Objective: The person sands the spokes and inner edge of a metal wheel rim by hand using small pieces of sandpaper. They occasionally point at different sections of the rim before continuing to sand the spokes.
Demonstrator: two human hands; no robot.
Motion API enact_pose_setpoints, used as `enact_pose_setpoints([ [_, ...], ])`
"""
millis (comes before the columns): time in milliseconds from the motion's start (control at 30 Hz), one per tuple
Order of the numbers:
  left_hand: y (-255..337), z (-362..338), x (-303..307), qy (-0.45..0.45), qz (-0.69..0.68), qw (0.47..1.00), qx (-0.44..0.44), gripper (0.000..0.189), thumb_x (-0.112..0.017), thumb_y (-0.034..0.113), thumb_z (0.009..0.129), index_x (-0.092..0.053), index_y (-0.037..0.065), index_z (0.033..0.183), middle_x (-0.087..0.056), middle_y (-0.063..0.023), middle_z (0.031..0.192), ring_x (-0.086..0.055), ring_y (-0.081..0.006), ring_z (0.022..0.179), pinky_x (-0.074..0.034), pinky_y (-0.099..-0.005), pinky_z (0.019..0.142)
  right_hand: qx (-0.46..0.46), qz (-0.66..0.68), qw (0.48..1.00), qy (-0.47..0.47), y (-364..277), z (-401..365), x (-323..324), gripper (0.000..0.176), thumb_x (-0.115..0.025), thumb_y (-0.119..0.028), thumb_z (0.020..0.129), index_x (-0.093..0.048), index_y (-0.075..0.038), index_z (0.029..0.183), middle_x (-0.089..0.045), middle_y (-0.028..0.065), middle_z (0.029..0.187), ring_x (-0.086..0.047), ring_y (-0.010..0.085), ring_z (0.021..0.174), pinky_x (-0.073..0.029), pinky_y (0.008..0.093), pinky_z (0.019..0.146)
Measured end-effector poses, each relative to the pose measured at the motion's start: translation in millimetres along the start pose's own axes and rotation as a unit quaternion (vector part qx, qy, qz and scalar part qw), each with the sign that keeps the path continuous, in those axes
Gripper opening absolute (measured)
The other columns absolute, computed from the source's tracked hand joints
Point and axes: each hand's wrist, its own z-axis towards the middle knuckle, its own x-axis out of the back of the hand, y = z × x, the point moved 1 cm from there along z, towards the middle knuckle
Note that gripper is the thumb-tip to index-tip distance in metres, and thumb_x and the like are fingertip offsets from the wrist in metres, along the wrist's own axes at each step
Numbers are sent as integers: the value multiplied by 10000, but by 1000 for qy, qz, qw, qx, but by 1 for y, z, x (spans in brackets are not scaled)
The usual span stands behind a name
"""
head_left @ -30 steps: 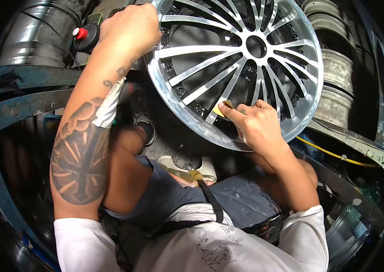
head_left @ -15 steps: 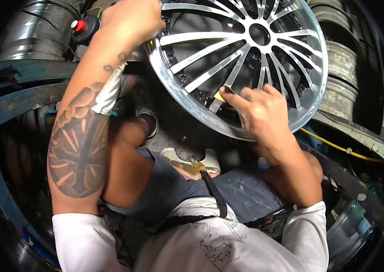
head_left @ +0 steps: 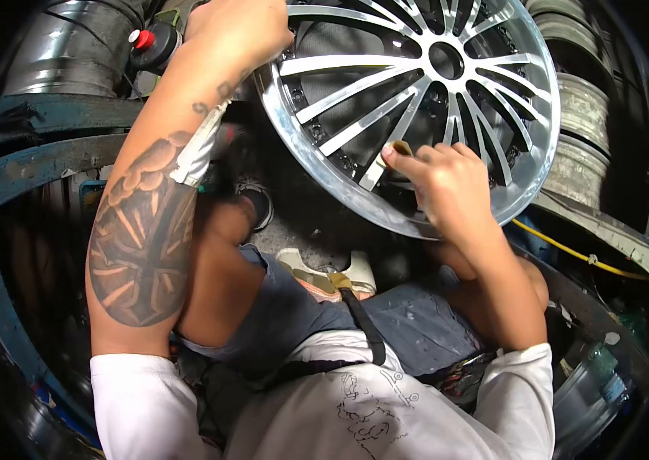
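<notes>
A silver multi-spoke wheel rim [head_left: 296, 138] with dark gaps between its spokes is tilted in front of me. My left hand [head_left: 240, 31] is closed at the rim's left edge; its fingertips are hidden at the top of the view. Between the thumb and fingers of my right hand [head_left: 447, 178] is a small folded piece of yellow-brown sandpaper [head_left: 399, 147]. It lies against a lower spoke [head_left: 374, 175], close to the outer lip.
More metal rims [head_left: 581, 138] are stacked at right, and another rim [head_left: 71, 54] stands upper left. A black bottle with a red cap [head_left: 157, 44] is beside my left wrist. Blue metal bars [head_left: 56, 115] run along the left. A yellow hose [head_left: 570, 251] crosses at right.
My right hand has moved the sandpaper a little up and right along the spoke, toward the hub. My left hand stays at the rim's edge; the whole view has shifted slightly.
</notes>
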Motion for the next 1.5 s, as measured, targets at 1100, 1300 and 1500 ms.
enact_pose_setpoints([
  [1100, -10, 10, -18, 32, -37, 999, -15, 282, -634, 127, 887, -665, -88, 1067, -730, -266, 883, -742, -432, 784, -603, -491, 707, -27, 72, 996, 33, -10, 0, 6, 342, -744, -40, 801, -832, -200, 1090, -582, 63, 693, -643, 262, 624, -489, 413, 555],
  [1300, -2, 6, 8, -95, -44, 994, 19, 292, -662, 158, 887, -686, -68, 1070, -750, -260, 931, -766, -415, 867, -615, -479, 760, -17, 86, 996, 6, -13, 1, 17, 365, -696, -104, 809, -825, -233, 1125, -648, 64, 759, -695, 275, 628, -538, 424, 578],
  [1500, -1, 5, -2, -3, -34, 998, 55, 323, -658, 177, 886, -667, -25, 1138, -755, -244, 916, -762, -396, 893, -610, -492, 789, -13, 45, 999, 9, -6, -3, 13, 346, -694, -110, 821, -828, -233, 1115, -625, 37, 729, -683, 236, 632, -537, 420, 587],
])
